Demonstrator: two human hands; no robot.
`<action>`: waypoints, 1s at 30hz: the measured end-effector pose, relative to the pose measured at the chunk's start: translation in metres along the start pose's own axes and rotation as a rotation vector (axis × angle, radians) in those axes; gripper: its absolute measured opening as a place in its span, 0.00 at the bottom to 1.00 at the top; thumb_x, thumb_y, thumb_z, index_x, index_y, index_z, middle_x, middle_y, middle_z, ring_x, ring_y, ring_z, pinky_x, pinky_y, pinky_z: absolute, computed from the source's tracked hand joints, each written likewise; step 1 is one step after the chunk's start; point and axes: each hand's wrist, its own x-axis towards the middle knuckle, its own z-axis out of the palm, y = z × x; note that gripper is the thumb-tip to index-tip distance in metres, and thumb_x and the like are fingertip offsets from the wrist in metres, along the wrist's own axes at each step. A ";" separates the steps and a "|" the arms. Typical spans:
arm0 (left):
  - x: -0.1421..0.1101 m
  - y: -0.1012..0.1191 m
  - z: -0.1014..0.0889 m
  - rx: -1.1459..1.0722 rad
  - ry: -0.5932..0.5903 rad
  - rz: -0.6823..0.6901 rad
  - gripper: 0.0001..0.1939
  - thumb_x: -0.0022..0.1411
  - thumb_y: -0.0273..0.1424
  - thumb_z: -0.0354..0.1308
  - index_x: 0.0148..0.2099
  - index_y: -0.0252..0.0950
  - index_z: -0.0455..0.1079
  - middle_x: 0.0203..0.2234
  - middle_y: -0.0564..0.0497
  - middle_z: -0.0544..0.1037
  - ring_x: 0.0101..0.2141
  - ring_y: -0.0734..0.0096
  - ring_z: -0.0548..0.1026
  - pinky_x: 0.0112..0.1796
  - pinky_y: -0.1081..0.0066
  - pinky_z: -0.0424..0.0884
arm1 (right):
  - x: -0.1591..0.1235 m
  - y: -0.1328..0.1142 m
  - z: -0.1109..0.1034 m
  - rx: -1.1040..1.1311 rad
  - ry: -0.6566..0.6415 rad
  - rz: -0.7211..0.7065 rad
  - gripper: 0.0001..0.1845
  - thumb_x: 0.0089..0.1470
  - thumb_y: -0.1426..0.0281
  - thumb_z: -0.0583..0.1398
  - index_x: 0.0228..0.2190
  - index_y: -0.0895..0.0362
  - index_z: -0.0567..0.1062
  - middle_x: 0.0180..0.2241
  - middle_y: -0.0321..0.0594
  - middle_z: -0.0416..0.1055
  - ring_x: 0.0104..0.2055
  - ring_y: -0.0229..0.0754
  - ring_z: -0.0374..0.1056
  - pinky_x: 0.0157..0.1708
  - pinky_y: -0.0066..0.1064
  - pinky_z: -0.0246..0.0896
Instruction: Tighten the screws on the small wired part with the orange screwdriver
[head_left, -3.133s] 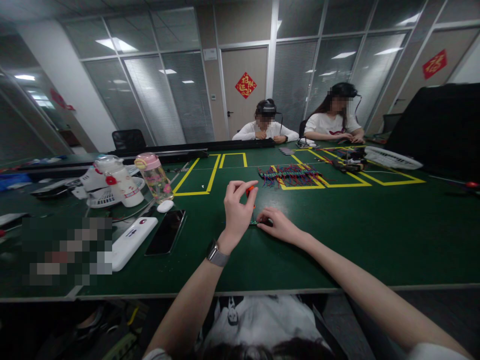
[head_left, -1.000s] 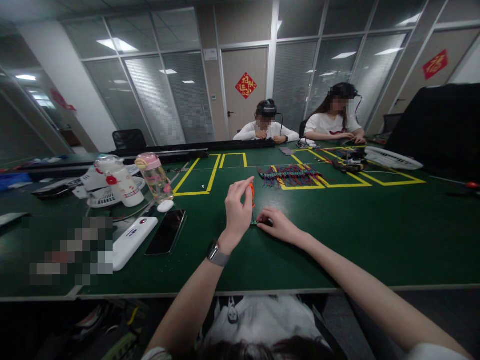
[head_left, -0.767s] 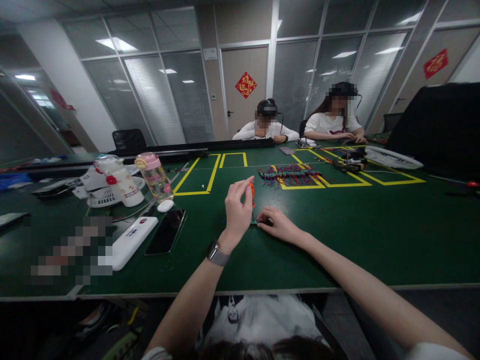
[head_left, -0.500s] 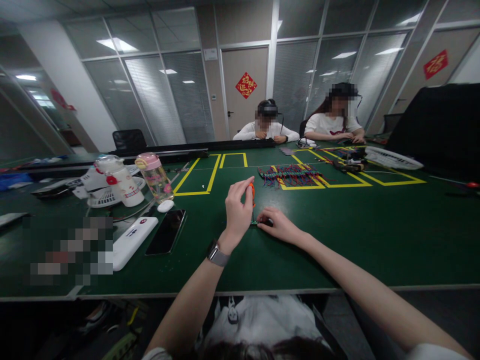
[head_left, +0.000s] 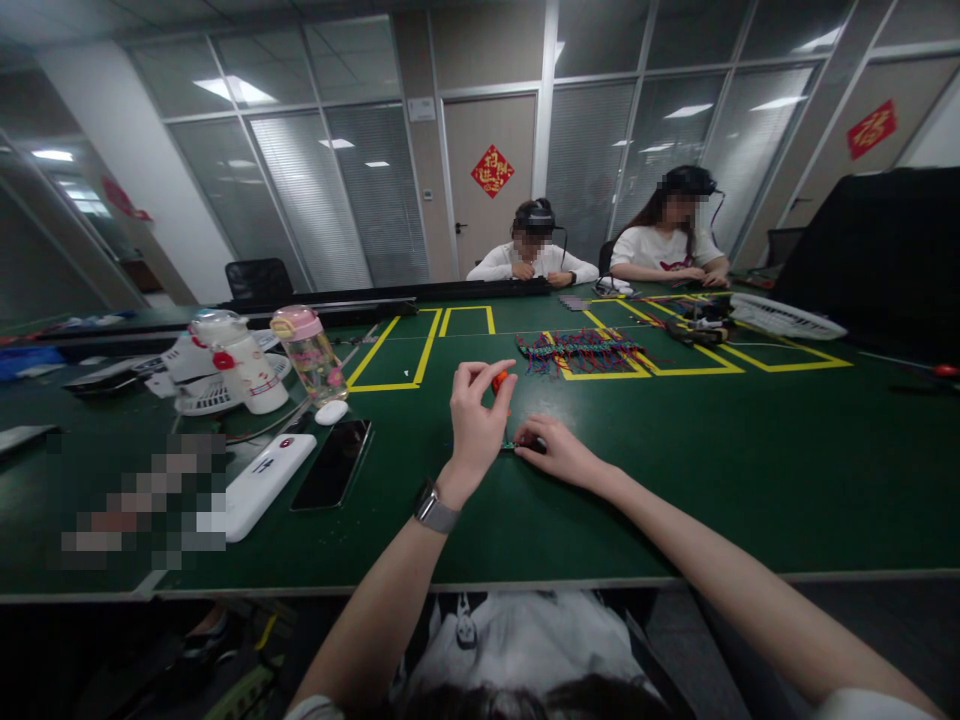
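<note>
My left hand [head_left: 478, 408] is raised over the table with its thumb and fingers around the orange handle of a small screwdriver [head_left: 501, 380]. The tool stands roughly upright, and its thin shaft points down toward a small green circuit board [head_left: 508, 446]. Whether the tip touches the board is too small to tell. Resting on the table, my right hand [head_left: 553, 450] pinches the board's right end between thumb and fingers. Part of the board is hidden behind my left hand and wrist.
Beyond my hands lies a row of wired circuit boards [head_left: 585, 350]. To the left are a black phone [head_left: 332, 465], a white power bank [head_left: 271, 487], a white bottle [head_left: 255, 370] and a pink-lidded bottle [head_left: 311, 355]. Two people sit across the green table [head_left: 750, 480].
The fingers of my left hand have spread and shifted around the orange handle, showing its top. My right hand and the board stay in place.
</note>
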 end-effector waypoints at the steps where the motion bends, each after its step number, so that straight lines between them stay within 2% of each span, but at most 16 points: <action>1: 0.000 0.000 0.000 -0.009 -0.005 -0.009 0.11 0.65 0.30 0.52 0.47 0.39 0.73 0.35 0.49 0.70 0.38 0.70 0.71 0.42 0.69 0.68 | 0.000 0.000 0.000 0.000 -0.002 0.003 0.02 0.51 0.74 0.61 0.31 0.58 0.73 0.30 0.39 0.69 0.34 0.41 0.64 0.36 0.32 0.60; 5: 0.000 0.000 0.000 -0.033 -0.028 -0.019 0.15 0.67 0.26 0.46 0.50 0.36 0.71 0.39 0.47 0.72 0.42 0.69 0.71 0.45 0.68 0.67 | 0.000 0.000 0.000 -0.004 -0.009 0.014 0.02 0.51 0.75 0.61 0.31 0.58 0.73 0.29 0.39 0.68 0.34 0.41 0.64 0.36 0.31 0.59; 13: 0.001 0.001 0.001 0.013 0.012 0.001 0.10 0.63 0.29 0.55 0.46 0.39 0.74 0.34 0.50 0.68 0.37 0.71 0.70 0.41 0.69 0.68 | 0.000 -0.002 -0.001 -0.010 -0.010 0.014 0.02 0.51 0.74 0.61 0.31 0.58 0.73 0.30 0.39 0.69 0.34 0.41 0.63 0.36 0.32 0.59; 20: 0.001 0.000 0.000 -0.045 -0.029 -0.001 0.15 0.67 0.26 0.46 0.50 0.37 0.71 0.41 0.46 0.73 0.43 0.68 0.71 0.46 0.67 0.67 | 0.000 0.000 0.000 -0.002 0.002 0.004 0.02 0.51 0.75 0.61 0.31 0.58 0.73 0.29 0.39 0.69 0.35 0.41 0.64 0.37 0.32 0.59; 26: 0.001 0.002 0.000 0.021 0.020 0.005 0.10 0.62 0.29 0.56 0.45 0.38 0.74 0.34 0.50 0.68 0.36 0.71 0.70 0.41 0.70 0.69 | 0.000 0.000 0.000 0.011 0.004 0.008 0.02 0.51 0.75 0.61 0.30 0.58 0.73 0.30 0.39 0.69 0.34 0.41 0.64 0.36 0.32 0.59; 30: 0.001 0.000 0.001 -0.014 -0.018 -0.012 0.13 0.66 0.28 0.49 0.49 0.38 0.72 0.38 0.48 0.70 0.40 0.70 0.71 0.43 0.69 0.68 | 0.000 0.000 0.000 -0.001 0.006 0.005 0.02 0.51 0.75 0.61 0.30 0.58 0.73 0.29 0.38 0.69 0.34 0.41 0.64 0.36 0.31 0.59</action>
